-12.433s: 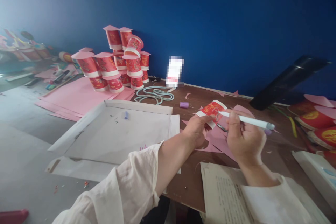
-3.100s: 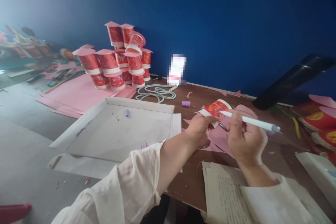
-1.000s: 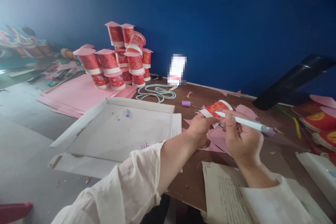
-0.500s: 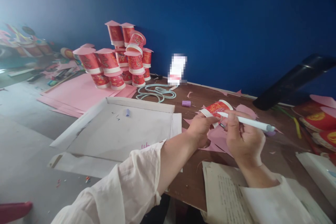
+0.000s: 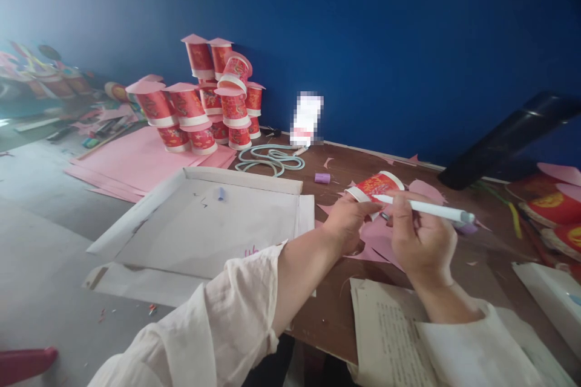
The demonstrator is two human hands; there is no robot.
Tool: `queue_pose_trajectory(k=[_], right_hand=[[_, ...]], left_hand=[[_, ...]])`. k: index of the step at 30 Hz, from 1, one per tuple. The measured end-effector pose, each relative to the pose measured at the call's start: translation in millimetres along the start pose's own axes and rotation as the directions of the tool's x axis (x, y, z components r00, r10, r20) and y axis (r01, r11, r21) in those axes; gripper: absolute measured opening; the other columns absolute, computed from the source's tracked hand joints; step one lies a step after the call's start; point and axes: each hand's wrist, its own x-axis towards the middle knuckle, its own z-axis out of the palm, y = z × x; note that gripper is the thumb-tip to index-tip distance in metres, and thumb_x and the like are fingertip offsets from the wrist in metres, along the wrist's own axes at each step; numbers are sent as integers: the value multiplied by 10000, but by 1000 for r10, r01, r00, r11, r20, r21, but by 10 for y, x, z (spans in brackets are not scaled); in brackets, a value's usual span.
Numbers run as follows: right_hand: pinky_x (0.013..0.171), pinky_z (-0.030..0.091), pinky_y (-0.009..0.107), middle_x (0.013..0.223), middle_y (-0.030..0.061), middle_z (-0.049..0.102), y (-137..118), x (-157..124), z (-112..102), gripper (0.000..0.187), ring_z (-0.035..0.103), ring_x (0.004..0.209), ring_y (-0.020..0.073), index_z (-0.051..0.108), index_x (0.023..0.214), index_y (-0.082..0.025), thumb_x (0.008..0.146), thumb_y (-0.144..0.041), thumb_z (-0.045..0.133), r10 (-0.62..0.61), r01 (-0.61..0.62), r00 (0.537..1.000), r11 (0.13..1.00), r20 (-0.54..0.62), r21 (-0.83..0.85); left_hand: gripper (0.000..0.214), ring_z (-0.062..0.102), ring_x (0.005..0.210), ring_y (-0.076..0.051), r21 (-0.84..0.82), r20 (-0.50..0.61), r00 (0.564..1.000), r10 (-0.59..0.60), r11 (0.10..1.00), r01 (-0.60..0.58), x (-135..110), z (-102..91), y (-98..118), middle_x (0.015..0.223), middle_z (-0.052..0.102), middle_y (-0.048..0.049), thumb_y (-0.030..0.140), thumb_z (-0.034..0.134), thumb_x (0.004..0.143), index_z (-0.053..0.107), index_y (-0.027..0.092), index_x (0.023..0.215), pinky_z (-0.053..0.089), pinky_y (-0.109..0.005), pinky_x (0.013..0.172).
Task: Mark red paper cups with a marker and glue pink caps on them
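Note:
My left hand [image 5: 347,224] grips a red patterned paper cup [image 5: 379,184] with white rims, tilted on its side above the table. In my right hand [image 5: 422,242] is a white marker pen [image 5: 431,208], pinched between thumb and fingers. The pen's tip meets the cup's red side, or lies very close to it; which, I cannot tell. Under both hands lie pink paper pieces [image 5: 379,239]. A purple pen cap [image 5: 322,178] rests on the table behind the cup.
Red cups [image 5: 233,109] with pink paper discs are stacked on pink sheets [image 5: 122,160] at back left. Near them are a white cardboard tray [image 5: 163,236], a cable [image 5: 272,157] and a blurred phone [image 5: 307,118]. A black bottle [image 5: 503,139] leans right; printed papers [image 5: 385,326] lie in front.
The pen's tip has shifted slightly left along the cup's side. Both hands keep their grip, and the cup stays in nearly the same place.

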Motion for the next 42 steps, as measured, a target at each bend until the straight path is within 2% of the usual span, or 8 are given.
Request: queue_pose_trajectory(k=[4,7,13,17,23,31,36,42], right_hand=[[679,498,333,644,29,634,5,5,-34,338,606,606,170,723,996,-163,973,-397,481,40,-41,998,999,-44,-20],[644,485,330,648,27,632,14,10,-59,339,576,556,160,721,1012,-162,972,-399,482,62,-62,997,998,-34,4],[701,489,334,620,24,617,8,10,-14,365,605,637,178,729,951,-177,974,-425,462,34,-35,999,998,-12,-48],[714,481,333,631,32,624,31,7,-10,365,618,685,191,729,951,-182,976,-426,459,33,-36,999,995,-34,-97],[681,464,324,608,28,606,69,1,-11,365,609,671,192,728,952,-175,974,-423,461,44,-48,998,992,-37,-116],[678,465,330,609,37,602,70,6,5,365,613,677,200,719,929,-168,971,-414,453,42,-48,998,990,-48,-132],[699,482,344,607,34,608,26,17,-19,356,619,673,200,723,935,-170,976,-402,455,22,-26,998,997,-55,-77],[653,482,353,591,8,601,-29,35,-65,338,589,581,179,696,1024,-169,978,-418,472,164,-155,979,984,-118,88]], left_hand=[[275,617,791,-191,-18,21,999,-28,999,29,-14,36,27,787,665,-47,145,813,575,666,175,805,455,-342,821],[312,626,814,-200,-75,46,998,-33,997,36,-30,64,52,833,681,-62,138,807,557,667,172,833,453,-347,834],[316,637,846,-190,-91,51,999,-11,996,16,-53,74,82,825,678,-50,102,804,546,664,169,820,431,-341,911],[346,635,837,-196,-102,54,998,-26,994,31,-53,82,89,806,672,-50,104,816,522,666,156,830,434,-347,904],[316,625,828,-189,-81,21,999,-33,996,34,-44,86,93,816,682,-50,99,803,513,654,167,784,441,-337,878],[317,647,891,-205,-89,18,999,-36,995,38,-57,86,106,815,678,-47,75,789,538,650,163,808,425,-356,956],[327,657,904,-210,-143,-1,998,-58,988,58,-85,128,138,822,687,-65,20,737,540,665,138,836,437,-334,960],[334,670,935,-208,-194,-79,991,-110,977,93,-83,142,167,870,706,-74,-29,641,599,673,158,872,459,-329,969]])
